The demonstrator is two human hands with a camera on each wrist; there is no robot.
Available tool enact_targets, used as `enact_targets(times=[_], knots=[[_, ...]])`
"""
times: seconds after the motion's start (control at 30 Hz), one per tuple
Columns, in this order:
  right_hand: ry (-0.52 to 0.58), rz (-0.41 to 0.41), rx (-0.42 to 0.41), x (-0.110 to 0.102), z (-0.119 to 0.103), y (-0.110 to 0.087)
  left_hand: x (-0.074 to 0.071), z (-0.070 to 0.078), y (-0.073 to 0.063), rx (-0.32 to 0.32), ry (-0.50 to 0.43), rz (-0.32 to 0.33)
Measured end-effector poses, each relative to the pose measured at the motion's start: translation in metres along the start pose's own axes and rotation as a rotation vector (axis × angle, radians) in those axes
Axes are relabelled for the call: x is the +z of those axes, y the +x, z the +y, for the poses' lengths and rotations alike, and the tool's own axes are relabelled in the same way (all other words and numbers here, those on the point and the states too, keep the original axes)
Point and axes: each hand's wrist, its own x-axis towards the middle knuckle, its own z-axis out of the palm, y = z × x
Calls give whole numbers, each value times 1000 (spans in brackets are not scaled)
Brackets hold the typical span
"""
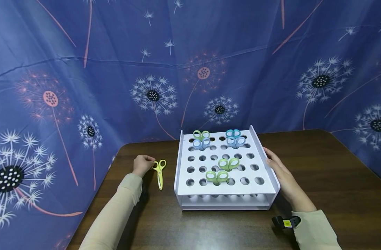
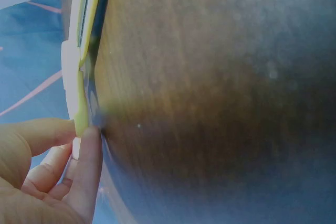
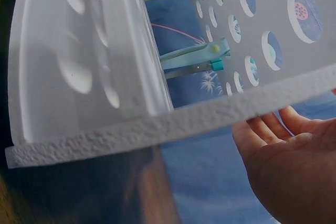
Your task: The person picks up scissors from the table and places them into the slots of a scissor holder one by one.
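Observation:
Yellow scissors (image 1: pixel 160 173) are on the table left of the rack, their blades toward the near edge. My left hand (image 1: pixel 143 164) pinches one of their handle loops between thumb and finger, as the left wrist view shows at the yellow handle (image 2: pixel 81 111). A white rack (image 1: pixel 225 190) with rows of round holes stands in the middle of the table. Against its right side panel rests my right hand (image 1: pixel 281 175), fingers extended along the outside. In the right wrist view, the right hand (image 3: pixel 294 156) touches the panel's edge (image 3: pixel 199 119).
Several scissors stand handles-up in the rack: green scissors (image 1: pixel 217 177) and another green pair (image 1: pixel 228 164) near the front, light blue scissors (image 1: pixel 201 143) and teal scissors (image 1: pixel 233 133) toward the back. A blue dandelion-print cloth (image 1: pixel 184 41) hangs behind the brown table (image 1: pixel 318 163).

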Motion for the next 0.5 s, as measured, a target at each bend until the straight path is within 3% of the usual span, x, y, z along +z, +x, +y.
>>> enact_targets(times=[0.17, 0.5], knots=[[27, -6, -4, 0, 0, 0, -5, 1, 1, -35, -112, -9], [27, -5, 5, -1, 0, 1, -17, 8, 2, -38, -181, -43]])
